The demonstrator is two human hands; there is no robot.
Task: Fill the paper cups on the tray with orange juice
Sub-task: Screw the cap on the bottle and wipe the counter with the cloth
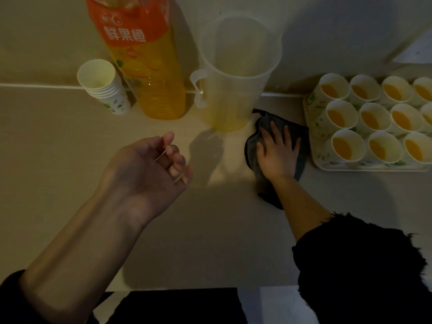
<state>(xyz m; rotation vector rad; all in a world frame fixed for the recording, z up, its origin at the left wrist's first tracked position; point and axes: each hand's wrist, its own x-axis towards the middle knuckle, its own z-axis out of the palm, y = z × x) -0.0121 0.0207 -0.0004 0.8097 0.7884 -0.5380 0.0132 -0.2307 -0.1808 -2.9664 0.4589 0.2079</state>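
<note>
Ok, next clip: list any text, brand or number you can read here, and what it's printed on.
"鲜果橙": white characters on the orange label of the juice bottle.
Small logo above those characters: too blurred to read.
Stacked paper cups and cups on the tray: leaf pattern only, no readable text.
Plastic pitcher: no markings legible.

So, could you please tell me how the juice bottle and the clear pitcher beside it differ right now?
The juice bottle carries an orange printed label, while the pitcher is plain, translucent plastic. The bottle holds juice through most of its visible height; the pitcher has only a shallow layer at the bottom. The pitcher has a side handle and a wide open mouth, and the bottle shows neither. Both stand upright on the table, with no hand on them.
</note>
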